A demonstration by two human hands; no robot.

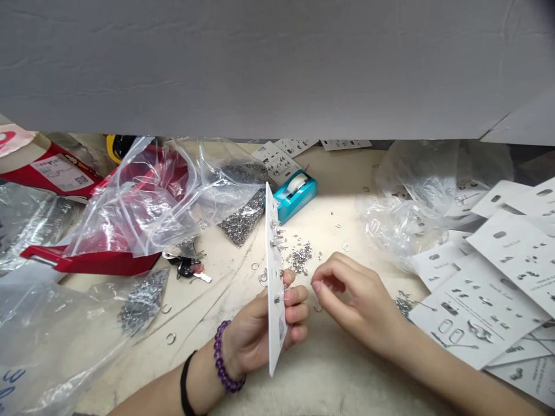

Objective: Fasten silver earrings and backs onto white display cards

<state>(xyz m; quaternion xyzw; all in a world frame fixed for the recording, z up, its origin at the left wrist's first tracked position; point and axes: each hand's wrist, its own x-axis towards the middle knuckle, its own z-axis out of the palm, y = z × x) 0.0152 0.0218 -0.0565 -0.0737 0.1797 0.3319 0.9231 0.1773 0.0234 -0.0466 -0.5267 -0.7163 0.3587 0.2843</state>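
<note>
Left hand (255,341) curled around upright white card (272,289), metal studs (276,242) fixed along it | right hand (355,300) fingertips (317,286) nearly together, any hold too small to tell | loose metal bits (300,258) lie unmounted mid-tabletop

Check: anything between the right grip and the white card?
Yes, partly. The left hand's fingers curl round the white card and stick out towards the right grip, at the card's lower part. Above them, nothing visible stands between grip and card.
</note>
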